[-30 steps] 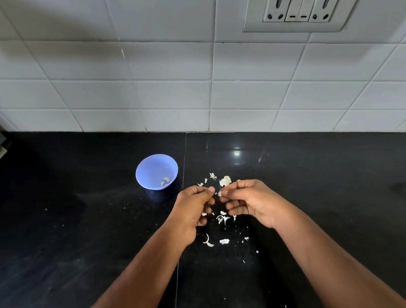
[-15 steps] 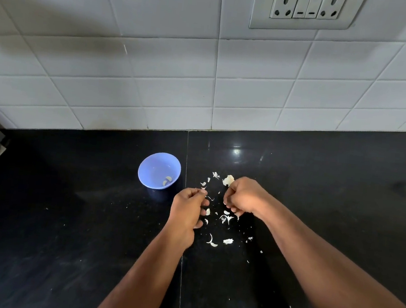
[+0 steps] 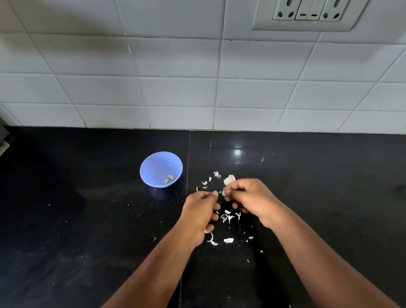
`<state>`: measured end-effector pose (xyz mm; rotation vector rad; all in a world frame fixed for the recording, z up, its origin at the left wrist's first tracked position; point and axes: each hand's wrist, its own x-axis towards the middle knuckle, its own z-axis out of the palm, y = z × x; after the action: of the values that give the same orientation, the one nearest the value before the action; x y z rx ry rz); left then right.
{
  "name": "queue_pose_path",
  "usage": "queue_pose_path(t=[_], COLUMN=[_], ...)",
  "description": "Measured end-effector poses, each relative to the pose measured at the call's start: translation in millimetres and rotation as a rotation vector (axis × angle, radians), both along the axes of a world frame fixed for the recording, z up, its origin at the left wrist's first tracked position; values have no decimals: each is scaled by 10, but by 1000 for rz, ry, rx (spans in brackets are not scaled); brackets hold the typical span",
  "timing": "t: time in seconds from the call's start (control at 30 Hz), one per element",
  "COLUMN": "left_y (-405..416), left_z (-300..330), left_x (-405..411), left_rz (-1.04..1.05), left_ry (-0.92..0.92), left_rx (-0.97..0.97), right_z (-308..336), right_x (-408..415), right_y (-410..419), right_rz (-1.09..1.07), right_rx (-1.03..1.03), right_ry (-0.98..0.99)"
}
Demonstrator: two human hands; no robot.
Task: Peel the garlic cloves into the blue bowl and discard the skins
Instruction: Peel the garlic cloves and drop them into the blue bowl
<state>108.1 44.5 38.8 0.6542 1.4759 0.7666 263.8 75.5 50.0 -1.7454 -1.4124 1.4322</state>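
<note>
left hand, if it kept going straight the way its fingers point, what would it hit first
Probably the right hand: the left hand has its fingertips aimed up and right, close to the right hand's pinching fingers and the pale garlic clove there. Depth is unclear.

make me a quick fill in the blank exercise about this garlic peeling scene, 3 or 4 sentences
1. The blue bowl stands on a countertop whose colour is ____.
2. Seen from the camera, the bowl lies to the ____ of both hands.
3. The garlic skins lie scattered on the countertop, not in the ____.
4. The socket panel is mounted on a wall of white ____.

Missing words: black; left; bowl; tiles
</note>
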Motion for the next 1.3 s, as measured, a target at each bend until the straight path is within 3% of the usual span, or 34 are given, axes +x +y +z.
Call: queue_pose_path(t=[0.07, 0.13, 0.3, 0.53, 0.73, 0.87, 1.0, 1.3], left_y=[-2, -7, 3, 20, 62, 88, 105, 79], left_z=[23, 58, 139, 185, 219, 242, 245, 193], left_x=[19, 49, 72, 95, 85, 73, 89, 173], left_rz=[41, 74, 108, 119, 146, 154, 162, 75], left_ry=[-111, -244, -362, -338, -288, -298, -279, -61], left_rx=[-5, -13, -29, 58, 117, 96, 102, 183], right_z=[30, 8, 12, 42, 74, 34, 44, 66], right_x=[-6, -7, 35, -88, -169, -152, -165, -219], right_y=[-112, -173, -244, -313, -357, -322, -345, -434], right_rz=[-106, -176, -258, -368, -316, -279, -243, -193], right_rx=[-50, -76, -87, 186, 309, 441, 533, 567], right_ry=[305, 474, 630, 464, 413, 151, 33, 4])
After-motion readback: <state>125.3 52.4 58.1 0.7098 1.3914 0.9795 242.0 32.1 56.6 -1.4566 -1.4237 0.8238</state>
